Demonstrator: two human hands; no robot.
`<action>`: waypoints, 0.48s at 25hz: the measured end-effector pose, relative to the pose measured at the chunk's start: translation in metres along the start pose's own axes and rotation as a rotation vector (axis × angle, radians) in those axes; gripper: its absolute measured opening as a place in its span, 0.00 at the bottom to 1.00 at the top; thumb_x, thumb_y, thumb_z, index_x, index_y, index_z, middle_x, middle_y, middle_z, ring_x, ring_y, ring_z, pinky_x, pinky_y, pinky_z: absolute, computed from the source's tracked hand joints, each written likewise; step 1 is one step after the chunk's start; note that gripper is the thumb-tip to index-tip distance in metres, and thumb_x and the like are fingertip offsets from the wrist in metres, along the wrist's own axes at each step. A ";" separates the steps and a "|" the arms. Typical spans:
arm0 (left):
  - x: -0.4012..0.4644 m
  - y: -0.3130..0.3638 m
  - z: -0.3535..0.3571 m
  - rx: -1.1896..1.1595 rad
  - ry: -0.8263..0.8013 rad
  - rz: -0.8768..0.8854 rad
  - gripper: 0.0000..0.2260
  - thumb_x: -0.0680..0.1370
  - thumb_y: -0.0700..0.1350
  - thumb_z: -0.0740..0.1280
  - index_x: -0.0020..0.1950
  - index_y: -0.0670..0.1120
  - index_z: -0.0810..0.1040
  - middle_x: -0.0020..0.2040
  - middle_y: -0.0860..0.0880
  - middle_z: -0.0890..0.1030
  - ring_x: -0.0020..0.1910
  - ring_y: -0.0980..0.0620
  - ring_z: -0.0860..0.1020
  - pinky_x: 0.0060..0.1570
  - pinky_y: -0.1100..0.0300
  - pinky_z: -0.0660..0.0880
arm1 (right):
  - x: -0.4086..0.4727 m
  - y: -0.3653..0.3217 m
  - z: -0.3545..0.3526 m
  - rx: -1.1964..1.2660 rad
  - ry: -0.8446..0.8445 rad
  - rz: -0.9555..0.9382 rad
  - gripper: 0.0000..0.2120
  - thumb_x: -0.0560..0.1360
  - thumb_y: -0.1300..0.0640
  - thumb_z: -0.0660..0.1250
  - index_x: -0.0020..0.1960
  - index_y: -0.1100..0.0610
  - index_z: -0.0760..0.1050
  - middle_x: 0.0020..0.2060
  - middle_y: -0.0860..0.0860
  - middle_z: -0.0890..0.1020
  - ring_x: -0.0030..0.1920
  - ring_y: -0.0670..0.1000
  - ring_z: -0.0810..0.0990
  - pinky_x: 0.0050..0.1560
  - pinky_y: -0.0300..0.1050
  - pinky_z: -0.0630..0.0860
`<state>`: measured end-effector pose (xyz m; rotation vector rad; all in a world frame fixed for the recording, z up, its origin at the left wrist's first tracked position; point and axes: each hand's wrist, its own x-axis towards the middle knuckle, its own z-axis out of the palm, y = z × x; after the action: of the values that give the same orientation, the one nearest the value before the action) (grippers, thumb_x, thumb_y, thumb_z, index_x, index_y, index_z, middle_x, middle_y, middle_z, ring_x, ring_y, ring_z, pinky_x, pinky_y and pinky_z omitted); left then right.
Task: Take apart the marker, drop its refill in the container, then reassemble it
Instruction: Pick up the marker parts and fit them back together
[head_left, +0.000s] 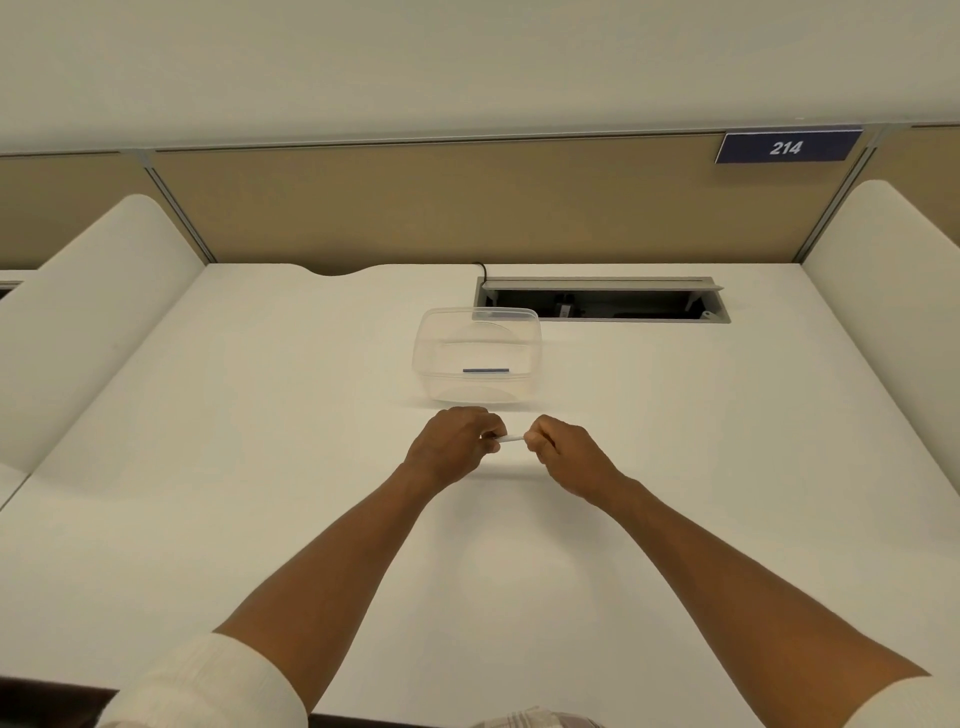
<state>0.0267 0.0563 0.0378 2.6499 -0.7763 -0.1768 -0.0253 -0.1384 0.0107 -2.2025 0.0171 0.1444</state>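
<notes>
Our left hand (457, 441) and right hand (558, 452) pinch the marker (511, 439) ends, maybe to join it | blue refill (485, 370) in far container (431, 338)

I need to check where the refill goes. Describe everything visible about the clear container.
The container is a clear, colourless plastic tub, roughly rectangular with rounded corners and a rolled rim, open with no lid on it. It stands upright on the white desk, just beyond both hands, which do not touch it, and in front of the open cable hatch. A thin blue stick, likely the refill, lies flat across its bottom near the front wall.
</notes>
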 end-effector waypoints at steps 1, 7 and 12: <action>0.001 0.000 0.000 -0.004 -0.004 0.005 0.04 0.76 0.44 0.70 0.49 0.49 0.82 0.43 0.51 0.82 0.43 0.48 0.77 0.44 0.51 0.76 | 0.001 0.003 -0.002 -0.094 -0.001 -0.049 0.11 0.81 0.51 0.59 0.41 0.54 0.70 0.31 0.46 0.74 0.32 0.48 0.69 0.35 0.45 0.66; 0.001 0.003 0.002 -0.027 -0.046 0.011 0.03 0.76 0.44 0.70 0.49 0.49 0.82 0.43 0.51 0.82 0.43 0.49 0.77 0.44 0.51 0.75 | 0.002 0.006 -0.012 -0.140 -0.077 -0.116 0.13 0.80 0.53 0.60 0.37 0.50 0.69 0.30 0.45 0.72 0.32 0.47 0.67 0.35 0.44 0.65; 0.004 0.008 0.001 -0.008 -0.045 0.011 0.03 0.75 0.44 0.71 0.48 0.49 0.82 0.43 0.51 0.82 0.44 0.49 0.77 0.43 0.53 0.75 | -0.006 -0.004 -0.003 0.268 -0.054 0.153 0.18 0.82 0.55 0.58 0.33 0.57 0.65 0.26 0.48 0.67 0.27 0.48 0.63 0.30 0.38 0.62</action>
<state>0.0256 0.0474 0.0395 2.6422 -0.8033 -0.2371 -0.0302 -0.1388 0.0167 -1.9286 0.1662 0.2708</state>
